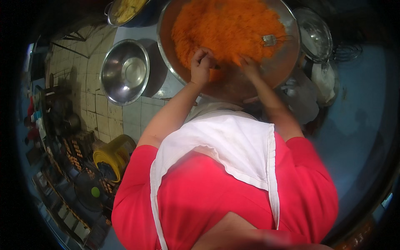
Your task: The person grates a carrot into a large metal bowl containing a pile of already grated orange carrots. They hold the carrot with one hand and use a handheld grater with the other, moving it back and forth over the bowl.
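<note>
A wide metal basin point(293, 62) holds a large heap of finely shredded orange food point(225, 28), which looks like grated carrot. Over the near left part of the heap, my left hand point(201, 65) has curled fingers, with a small dark thing by the fingertips that is too blurred to name. My right hand point(249, 66) reaches down to the heap's near edge, its fingertips at an orange bit; its grip is unclear. Between and below the hands lies a small orange patch point(216, 75). On the heap's right side rests a metal utensil with a perforated head point(269, 40).
An empty steel bowl point(125, 72) stands left of the basin, below a pot of yellowish food point(128, 11). At right are another metal bowl point(315, 37), a wire whisk point(347, 53) and plastic bags point(301, 97). A yellow bucket point(123, 153) lies at lower left.
</note>
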A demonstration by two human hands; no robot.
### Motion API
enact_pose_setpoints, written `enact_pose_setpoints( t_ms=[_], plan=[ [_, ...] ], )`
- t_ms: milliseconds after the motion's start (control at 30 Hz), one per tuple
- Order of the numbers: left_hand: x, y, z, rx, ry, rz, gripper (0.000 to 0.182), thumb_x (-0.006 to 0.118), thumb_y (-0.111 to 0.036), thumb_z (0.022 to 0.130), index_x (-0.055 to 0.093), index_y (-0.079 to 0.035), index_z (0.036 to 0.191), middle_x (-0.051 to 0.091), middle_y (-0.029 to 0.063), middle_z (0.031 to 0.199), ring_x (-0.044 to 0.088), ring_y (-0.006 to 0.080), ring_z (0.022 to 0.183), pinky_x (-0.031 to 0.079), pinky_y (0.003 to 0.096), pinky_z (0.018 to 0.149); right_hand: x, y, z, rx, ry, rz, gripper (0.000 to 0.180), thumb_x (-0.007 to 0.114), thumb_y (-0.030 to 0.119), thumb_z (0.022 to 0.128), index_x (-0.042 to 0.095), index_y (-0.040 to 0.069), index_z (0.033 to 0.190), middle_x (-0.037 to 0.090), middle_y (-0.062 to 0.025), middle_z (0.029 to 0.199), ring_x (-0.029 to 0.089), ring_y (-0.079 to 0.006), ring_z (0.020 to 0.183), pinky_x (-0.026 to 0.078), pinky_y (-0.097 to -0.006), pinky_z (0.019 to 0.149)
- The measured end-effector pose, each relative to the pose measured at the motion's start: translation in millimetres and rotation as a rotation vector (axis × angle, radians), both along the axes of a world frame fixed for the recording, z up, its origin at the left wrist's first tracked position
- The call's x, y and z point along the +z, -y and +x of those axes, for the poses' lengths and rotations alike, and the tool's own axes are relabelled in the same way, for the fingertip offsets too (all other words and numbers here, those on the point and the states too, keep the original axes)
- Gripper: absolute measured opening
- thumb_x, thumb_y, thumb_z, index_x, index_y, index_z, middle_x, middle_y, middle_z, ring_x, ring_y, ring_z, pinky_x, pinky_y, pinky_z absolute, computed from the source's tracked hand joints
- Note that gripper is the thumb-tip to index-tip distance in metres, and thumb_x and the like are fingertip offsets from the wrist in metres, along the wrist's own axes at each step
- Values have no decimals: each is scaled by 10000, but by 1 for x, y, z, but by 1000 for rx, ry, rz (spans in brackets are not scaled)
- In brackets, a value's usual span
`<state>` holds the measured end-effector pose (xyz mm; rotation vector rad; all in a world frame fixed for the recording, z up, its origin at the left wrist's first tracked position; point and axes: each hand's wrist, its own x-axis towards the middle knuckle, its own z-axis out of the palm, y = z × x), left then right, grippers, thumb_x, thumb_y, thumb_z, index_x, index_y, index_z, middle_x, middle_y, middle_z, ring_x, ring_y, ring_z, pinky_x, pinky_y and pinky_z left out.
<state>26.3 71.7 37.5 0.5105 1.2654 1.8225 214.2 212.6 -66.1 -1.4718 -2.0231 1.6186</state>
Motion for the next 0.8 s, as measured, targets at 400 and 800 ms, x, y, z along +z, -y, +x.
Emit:
enact_pose_setpoints(
  t_ms=[400,800],
  plan=[
    [34,-14,-59,-152,-200,-46,115,503,-68,881,599,-66,944,505,-22,706,473,87,601,378,240,543,20,11,-11,-39,-125,-170,524,625,349,991,560,20,1394,650,-116,1209,633,-152,1000,531,-284,773],
    [39,9,-88,-77,-229,11,174,442,-25,825,579,-31,933,516,-13,729,434,69,608,355,246,540,-13,12,-19,-111,-233,-332,487,631,336,988,562,68,1390,666,-78,1151,646,-133,805,509,-268,636]
  ],
)
